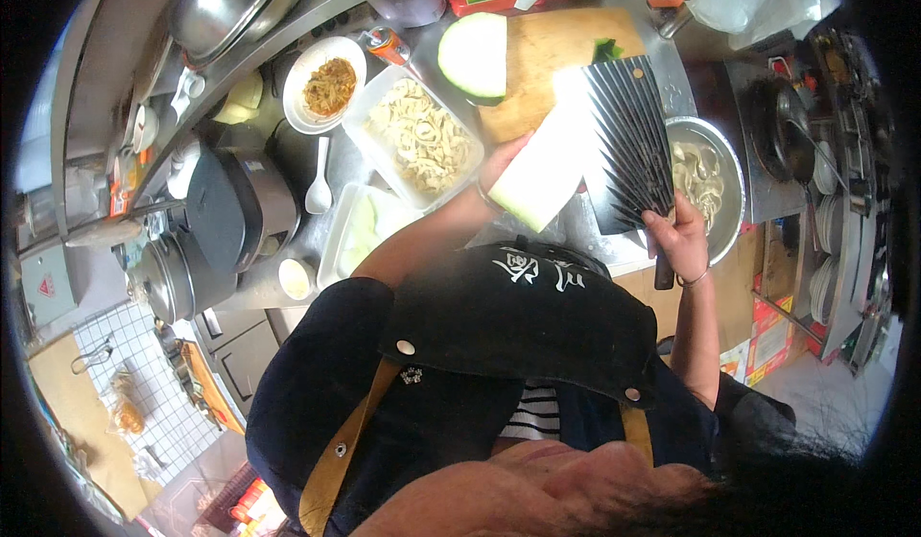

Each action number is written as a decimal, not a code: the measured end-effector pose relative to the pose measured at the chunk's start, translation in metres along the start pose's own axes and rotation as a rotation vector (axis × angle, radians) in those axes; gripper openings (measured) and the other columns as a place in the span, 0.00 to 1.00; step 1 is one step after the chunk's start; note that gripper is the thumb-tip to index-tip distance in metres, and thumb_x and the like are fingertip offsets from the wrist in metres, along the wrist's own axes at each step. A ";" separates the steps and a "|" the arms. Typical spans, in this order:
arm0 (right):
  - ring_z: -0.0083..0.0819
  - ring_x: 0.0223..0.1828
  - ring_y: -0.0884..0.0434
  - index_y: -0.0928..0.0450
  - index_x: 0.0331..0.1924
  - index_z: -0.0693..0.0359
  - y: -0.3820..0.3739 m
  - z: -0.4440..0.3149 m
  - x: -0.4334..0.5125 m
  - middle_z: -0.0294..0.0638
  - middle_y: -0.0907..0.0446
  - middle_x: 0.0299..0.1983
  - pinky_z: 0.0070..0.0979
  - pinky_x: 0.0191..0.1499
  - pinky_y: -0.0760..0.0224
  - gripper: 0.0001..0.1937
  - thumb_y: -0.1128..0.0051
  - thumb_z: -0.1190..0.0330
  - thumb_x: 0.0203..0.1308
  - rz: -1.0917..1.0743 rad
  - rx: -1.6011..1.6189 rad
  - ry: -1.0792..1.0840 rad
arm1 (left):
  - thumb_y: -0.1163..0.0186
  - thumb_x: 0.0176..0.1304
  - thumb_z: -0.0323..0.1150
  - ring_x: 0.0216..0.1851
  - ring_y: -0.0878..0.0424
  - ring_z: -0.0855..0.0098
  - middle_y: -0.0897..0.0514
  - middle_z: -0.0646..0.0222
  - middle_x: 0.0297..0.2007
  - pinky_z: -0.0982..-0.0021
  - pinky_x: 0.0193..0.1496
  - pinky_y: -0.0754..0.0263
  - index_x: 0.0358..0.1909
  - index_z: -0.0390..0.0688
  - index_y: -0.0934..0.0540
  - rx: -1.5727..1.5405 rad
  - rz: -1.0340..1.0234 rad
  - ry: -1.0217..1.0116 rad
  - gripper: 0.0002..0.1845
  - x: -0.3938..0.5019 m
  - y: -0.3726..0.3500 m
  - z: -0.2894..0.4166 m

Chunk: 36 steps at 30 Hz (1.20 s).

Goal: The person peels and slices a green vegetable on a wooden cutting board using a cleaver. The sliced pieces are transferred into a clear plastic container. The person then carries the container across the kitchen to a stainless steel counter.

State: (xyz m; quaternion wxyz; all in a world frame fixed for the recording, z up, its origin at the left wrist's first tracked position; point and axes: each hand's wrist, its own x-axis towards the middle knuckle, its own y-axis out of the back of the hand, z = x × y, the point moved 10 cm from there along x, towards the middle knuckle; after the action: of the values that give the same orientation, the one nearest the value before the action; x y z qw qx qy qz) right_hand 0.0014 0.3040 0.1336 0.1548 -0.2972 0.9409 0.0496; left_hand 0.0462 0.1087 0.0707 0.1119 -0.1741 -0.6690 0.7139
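Observation:
My left hand (504,161) grips a large pale slab of melon (543,170), probably winter melon, from its left side. The slab is tilted in front of my apron, and glare washes out its upper part. In my right hand (678,238) is the handle of a broad cleaver (633,141) with dark fan-like stripes on its blade. The blade stands just right of the slab; I cannot tell whether they touch. Behind them, a cut melon piece with green rind (475,55) rests at the left edge of a wooden cutting board (536,33). A dark green scrap (608,49) lies on the board.
A steel bowl (734,199) of pale pieces in liquid stands right. On the left are a plastic tub of pale sliced strips (424,134), a tray with pale green pieces (360,224), a bowl of brown shreds (329,87), a white spoon (319,184) and a can (388,46).

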 end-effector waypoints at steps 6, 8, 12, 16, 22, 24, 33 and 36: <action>0.15 0.16 0.29 0.24 0.53 0.66 -0.001 -0.015 0.000 0.30 0.24 0.23 0.17 0.18 0.35 0.14 0.40 0.73 0.65 -0.034 -0.222 -0.071 | 0.58 0.72 0.51 0.55 0.24 0.35 0.24 0.38 0.56 0.38 0.54 0.25 0.67 0.36 0.33 -0.051 -0.002 0.052 0.32 -0.014 -0.010 -0.006; 0.16 0.15 0.29 0.24 0.51 0.67 -0.003 -0.016 -0.003 0.30 0.26 0.19 0.18 0.18 0.36 0.13 0.40 0.72 0.65 -0.050 -0.234 -0.092 | 0.58 0.72 0.49 0.55 0.23 0.37 0.24 0.39 0.57 0.38 0.55 0.26 0.67 0.36 0.33 -0.010 0.022 0.111 0.32 -0.017 -0.006 -0.007; 0.15 0.17 0.31 0.24 0.49 0.65 0.002 0.005 -0.009 0.27 0.27 0.21 0.16 0.19 0.38 0.11 0.41 0.72 0.67 -0.103 -0.284 -0.129 | 0.57 0.72 0.48 0.53 0.19 0.48 0.19 0.48 0.53 0.48 0.59 0.25 0.64 0.36 0.29 0.089 0.075 0.098 0.29 -0.022 0.031 -0.007; 0.17 0.14 0.30 0.25 0.51 0.68 -0.008 -0.010 -0.013 0.31 0.27 0.18 0.19 0.18 0.36 0.13 0.41 0.71 0.67 -0.097 -0.303 -0.152 | 0.51 0.72 0.46 0.48 0.15 0.61 0.15 0.56 0.48 0.60 0.56 0.22 0.59 0.37 0.23 0.123 0.268 0.127 0.25 -0.023 0.058 -0.003; 0.17 0.14 0.30 0.27 0.56 0.67 -0.014 -0.009 -0.014 0.31 0.28 0.18 0.19 0.18 0.37 0.15 0.43 0.72 0.68 -0.076 -0.243 -0.135 | 0.46 0.71 0.43 0.45 0.14 0.65 0.14 0.59 0.46 0.63 0.52 0.19 0.57 0.39 0.22 0.119 0.310 0.161 0.21 -0.026 0.042 -0.003; 0.17 0.14 0.31 0.27 0.56 0.67 -0.014 -0.008 -0.016 0.30 0.28 0.18 0.19 0.18 0.37 0.15 0.44 0.72 0.68 -0.079 -0.253 -0.154 | 0.46 0.71 0.44 0.45 0.14 0.65 0.14 0.59 0.47 0.63 0.52 0.19 0.57 0.39 0.22 0.104 0.320 0.160 0.21 -0.026 0.044 -0.002; 0.17 0.14 0.31 0.27 0.55 0.66 -0.020 -0.008 -0.024 0.30 0.28 0.19 0.18 0.18 0.37 0.14 0.44 0.71 0.69 -0.077 -0.181 -0.203 | 0.45 0.71 0.45 0.49 0.15 0.64 0.15 0.59 0.50 0.63 0.56 0.21 0.58 0.38 0.22 0.039 0.292 0.205 0.23 -0.028 0.020 -0.007; 0.18 0.14 0.31 0.28 0.55 0.67 -0.026 -0.015 -0.019 0.31 0.28 0.18 0.19 0.17 0.37 0.14 0.45 0.71 0.69 -0.062 -0.205 -0.181 | 0.44 0.71 0.46 0.51 0.16 0.65 0.15 0.59 0.51 0.62 0.56 0.21 0.58 0.38 0.23 -0.021 0.261 0.219 0.23 -0.027 0.039 -0.008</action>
State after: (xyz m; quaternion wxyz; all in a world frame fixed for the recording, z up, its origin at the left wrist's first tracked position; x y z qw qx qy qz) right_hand 0.0275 0.2904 0.1541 0.2093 -0.3346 0.9035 0.1673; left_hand 0.0772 0.1027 0.0344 0.0888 -0.3376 -0.6318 0.6920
